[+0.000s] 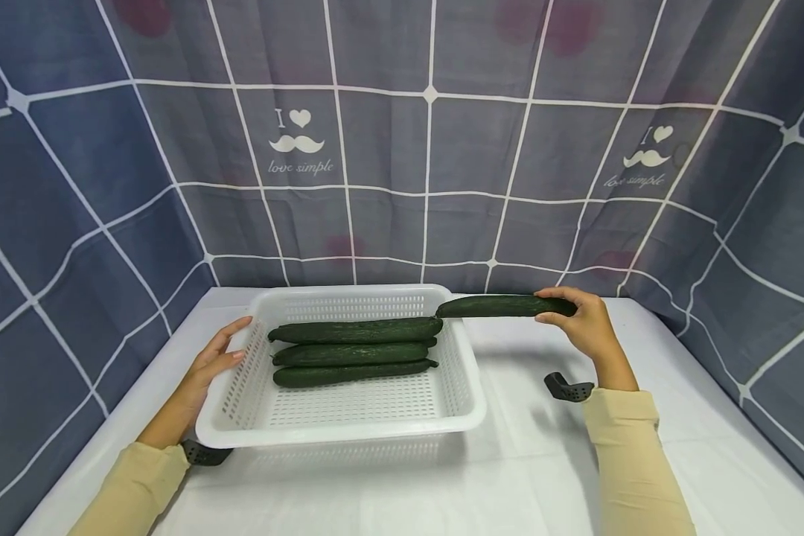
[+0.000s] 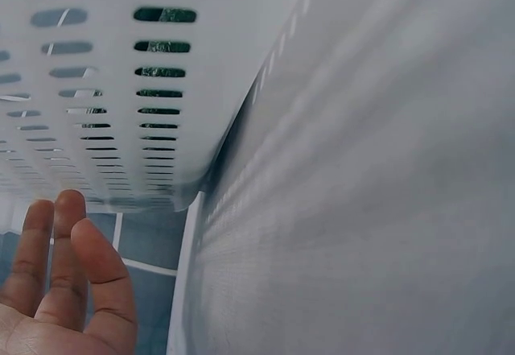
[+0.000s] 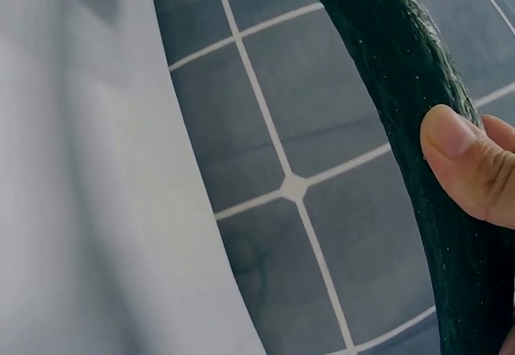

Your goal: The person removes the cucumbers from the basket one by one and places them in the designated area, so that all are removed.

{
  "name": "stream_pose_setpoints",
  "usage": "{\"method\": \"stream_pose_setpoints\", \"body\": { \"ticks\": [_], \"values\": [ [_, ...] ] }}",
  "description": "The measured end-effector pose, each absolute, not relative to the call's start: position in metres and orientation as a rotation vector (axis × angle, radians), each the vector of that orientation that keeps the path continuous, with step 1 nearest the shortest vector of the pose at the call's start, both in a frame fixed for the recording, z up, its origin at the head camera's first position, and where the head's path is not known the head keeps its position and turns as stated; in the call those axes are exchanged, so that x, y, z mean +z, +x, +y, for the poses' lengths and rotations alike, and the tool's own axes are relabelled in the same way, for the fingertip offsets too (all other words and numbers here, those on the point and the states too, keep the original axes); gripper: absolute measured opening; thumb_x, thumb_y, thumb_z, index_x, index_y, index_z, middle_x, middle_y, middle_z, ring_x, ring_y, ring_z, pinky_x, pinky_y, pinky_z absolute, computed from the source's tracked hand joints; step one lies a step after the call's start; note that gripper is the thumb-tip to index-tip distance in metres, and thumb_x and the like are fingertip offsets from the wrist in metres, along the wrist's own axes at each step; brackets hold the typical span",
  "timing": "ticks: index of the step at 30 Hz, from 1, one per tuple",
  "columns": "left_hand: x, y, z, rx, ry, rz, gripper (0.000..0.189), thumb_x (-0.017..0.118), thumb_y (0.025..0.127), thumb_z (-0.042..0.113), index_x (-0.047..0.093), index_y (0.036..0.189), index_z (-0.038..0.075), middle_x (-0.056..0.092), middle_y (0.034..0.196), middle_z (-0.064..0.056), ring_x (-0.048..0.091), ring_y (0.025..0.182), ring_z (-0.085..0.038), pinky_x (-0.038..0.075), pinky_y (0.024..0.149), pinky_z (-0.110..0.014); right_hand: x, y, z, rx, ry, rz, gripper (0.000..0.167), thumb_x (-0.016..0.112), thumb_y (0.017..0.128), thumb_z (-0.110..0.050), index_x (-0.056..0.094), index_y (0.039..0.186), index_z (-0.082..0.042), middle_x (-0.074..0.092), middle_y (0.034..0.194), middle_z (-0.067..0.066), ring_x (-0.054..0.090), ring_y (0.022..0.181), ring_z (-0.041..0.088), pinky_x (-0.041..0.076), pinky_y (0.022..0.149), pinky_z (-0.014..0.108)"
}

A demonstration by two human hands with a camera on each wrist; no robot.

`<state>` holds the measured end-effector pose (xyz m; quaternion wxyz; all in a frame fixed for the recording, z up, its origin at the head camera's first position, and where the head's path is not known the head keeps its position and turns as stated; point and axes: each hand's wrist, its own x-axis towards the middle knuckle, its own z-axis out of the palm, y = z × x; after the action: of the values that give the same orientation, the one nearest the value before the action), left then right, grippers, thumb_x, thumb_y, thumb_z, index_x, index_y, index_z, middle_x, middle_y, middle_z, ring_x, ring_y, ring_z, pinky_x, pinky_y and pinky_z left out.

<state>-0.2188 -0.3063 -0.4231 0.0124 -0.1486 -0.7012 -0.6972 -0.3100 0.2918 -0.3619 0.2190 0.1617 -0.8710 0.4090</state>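
My right hand [image 1: 584,327] pinches a long dark-green cucumber [image 1: 496,306] by its right end, thumb on the near side. The cucumber lies level, with its far tip over the right rim of a white perforated plastic basket [image 1: 342,439]. In the right wrist view the thumb presses on the bumpy cucumber skin [image 3: 394,57]. Several more cucumbers [image 1: 351,354] lie side by side in the basket. At the basket's left end rests my left hand [image 1: 204,372], its fingers extended along the rim. The left wrist view shows those fingers [image 2: 105,274] by the slotted wall [image 2: 113,33].
The basket stands on a white-covered table [image 1: 522,461]. A grey-blue checked curtain [image 1: 382,149] with white lines encloses the back and both sides. Black wrist devices [image 1: 568,388] sit at both wrists.
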Motion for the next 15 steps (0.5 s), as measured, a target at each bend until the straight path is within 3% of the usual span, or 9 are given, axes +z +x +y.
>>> {"method": "stream_pose_setpoints", "body": {
  "ticks": [9, 15],
  "values": [
    [-0.423, -0.219, -0.307, -2.156, -0.452, -2.213, 0.055, 0.042, 0.113, 0.012, 0.043, 0.16, 0.04, 0.039, 0.153, 0.012, 0.053, 0.125, -0.006, 0.052, 0.091, -0.027, -0.365, -0.311, 0.306, 1.124, 0.408, -2.398, 0.037, 0.09, 0.085, 0.002, 0.079, 0.12, 0.004, 0.076, 0.118, 0.023, 0.057, 0.094, -0.013, 0.046, 0.078, 0.011],
    [-0.423, -0.219, -0.306, -2.178, -0.468, -2.186, 0.055, 0.042, 0.112, 0.011, 0.045, 0.159, 0.04, 0.04, 0.152, 0.012, 0.054, 0.124, -0.006, 0.053, 0.091, -0.027, -0.368, -0.313, 0.314, 1.133, 0.387, -2.363, 0.037, 0.091, 0.081, 0.007, 0.078, 0.117, 0.007, 0.078, 0.109, 0.008, 0.059, 0.085, -0.01, 0.047, 0.072, 0.011]
  ]
}}
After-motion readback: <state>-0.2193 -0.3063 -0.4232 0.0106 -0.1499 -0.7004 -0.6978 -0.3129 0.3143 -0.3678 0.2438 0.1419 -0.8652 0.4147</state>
